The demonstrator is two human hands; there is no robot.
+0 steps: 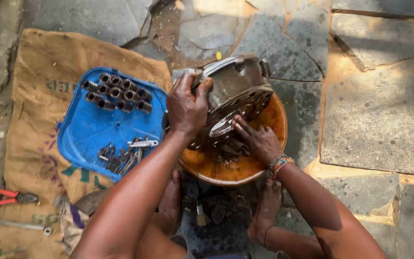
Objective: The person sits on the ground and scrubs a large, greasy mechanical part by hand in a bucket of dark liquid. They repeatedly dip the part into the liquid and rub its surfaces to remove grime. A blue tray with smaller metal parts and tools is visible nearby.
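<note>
1. Left hand (186, 106) grips the upper left rim of the metal housing (238, 88), fingers curled tight over the edge.
2. Right hand (259, 140) lies flat against the housing's lower face, fingers spread among its parts; it does not clasp anything that can be seen.
3. The housing stands tilted on edge in the orange basin (274, 129), its flat face turned down towards the right hand, the rim rising up and away; both hands touch it.
4. The basin sits on the stone floor (379, 115), just right of the sack (34, 144).
5. On the sack: blue tray (92, 129) with springs (118, 92) and small levers (125, 156) close to the left forearm; pliers (5, 196) at its lower left edge.
6. Both feet rest just below the basin.
</note>
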